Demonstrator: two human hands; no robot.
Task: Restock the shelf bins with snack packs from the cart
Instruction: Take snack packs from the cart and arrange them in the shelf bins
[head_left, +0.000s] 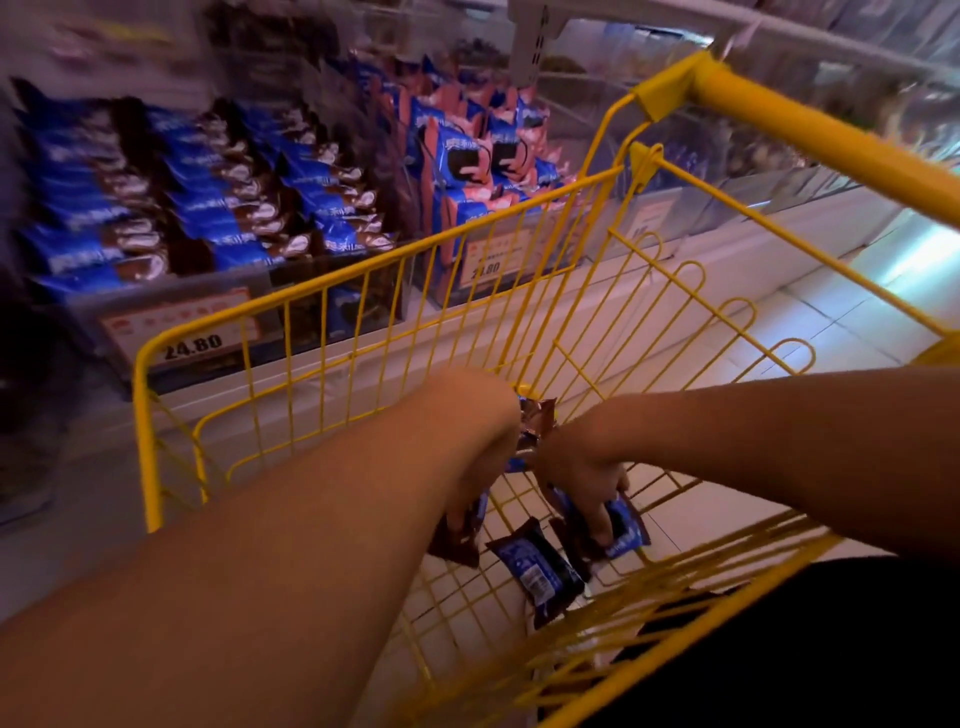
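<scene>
Yellow wire cart held both hands low inside. The left hand pinched a dark brown snack pack; the right hand gripped a blue one. Another blue pack lay between the grips. Next, lift them to the shelf bins. Price tags read 24.80.

Cart stood before shelf bins. One snack pack lay on its floor, between both hands' fingers.

1 cart – approx 5 snack packs inside, 2 price tags.
</scene>
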